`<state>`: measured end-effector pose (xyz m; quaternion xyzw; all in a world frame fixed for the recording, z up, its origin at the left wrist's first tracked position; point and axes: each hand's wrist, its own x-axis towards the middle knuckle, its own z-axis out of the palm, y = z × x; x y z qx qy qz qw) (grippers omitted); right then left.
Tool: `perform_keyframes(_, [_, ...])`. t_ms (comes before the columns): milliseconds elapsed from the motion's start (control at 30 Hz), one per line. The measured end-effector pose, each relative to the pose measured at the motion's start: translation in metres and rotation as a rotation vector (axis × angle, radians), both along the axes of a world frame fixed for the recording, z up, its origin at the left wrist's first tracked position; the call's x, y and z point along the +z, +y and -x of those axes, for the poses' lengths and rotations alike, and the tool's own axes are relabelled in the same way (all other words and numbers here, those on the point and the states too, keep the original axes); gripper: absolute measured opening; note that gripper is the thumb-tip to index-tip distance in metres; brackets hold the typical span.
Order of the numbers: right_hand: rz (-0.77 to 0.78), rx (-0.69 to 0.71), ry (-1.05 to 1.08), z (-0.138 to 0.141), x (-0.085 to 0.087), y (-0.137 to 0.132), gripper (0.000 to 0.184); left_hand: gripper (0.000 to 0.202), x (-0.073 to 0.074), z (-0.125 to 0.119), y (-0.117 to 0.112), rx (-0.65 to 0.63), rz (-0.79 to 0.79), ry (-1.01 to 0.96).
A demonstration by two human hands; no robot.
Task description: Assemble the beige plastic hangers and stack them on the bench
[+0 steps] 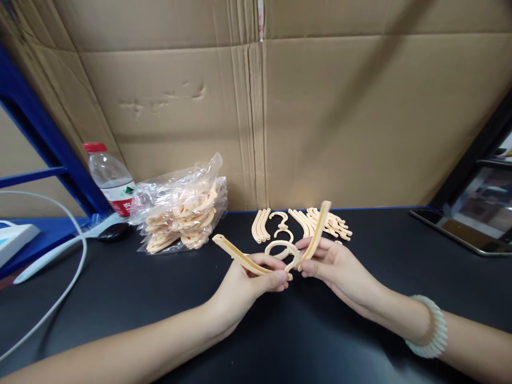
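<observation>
Two hanger pieces [239, 255] pinched, left hand [248, 278], right hand [336, 265], bottle label [122, 199] illegible

Bottle [111, 178] just left of bag [182, 205]: lower part partly hidden behind bag, label print too small to read. Pieces [184, 218] inside bag blurred by plastic, no. can't be told. Far left of bag, white box [14, 240] cut by pic edge; far right, screen [476, 224] cut too. Right of bag, inner ends of left strip [232, 250] & right strip [320, 226] hidden under grip of left hand [244, 282] & right hand [336, 266].
</observation>
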<state>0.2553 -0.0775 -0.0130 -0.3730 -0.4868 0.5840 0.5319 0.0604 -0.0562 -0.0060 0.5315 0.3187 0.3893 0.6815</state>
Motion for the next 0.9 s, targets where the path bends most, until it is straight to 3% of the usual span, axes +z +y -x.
perform_keyframes(133, [-0.050, 0.091, -0.077, 0.0044, 0.0002, -0.0035, 0.030, 0.013, 0.0017, 0.0014, 0.0034, -0.076, -0.002, 0.001])
perform_keyframes(367, [-0.097, 0.112, -0.088, 0.0039, 0.0040, -0.0050, 0.018, 0.007, 0.0045, 0.0035, 0.0036, -0.148, -0.022, 0.009])
perform_keyframes(767, [-0.159, 0.151, -0.141, 0.0068, -0.0014, -0.0095, 0.016, 0.013, 0.0019, 0.0033, 0.0039, -0.131, -0.019, -0.018])
perform_keyframes(900, [-0.187, 0.101, -0.134, 0.0058, -0.0040, -0.0072, 0.015, 0.014, 0.0018, 0.0027, 0.0038, -0.143, -0.004, -0.024])
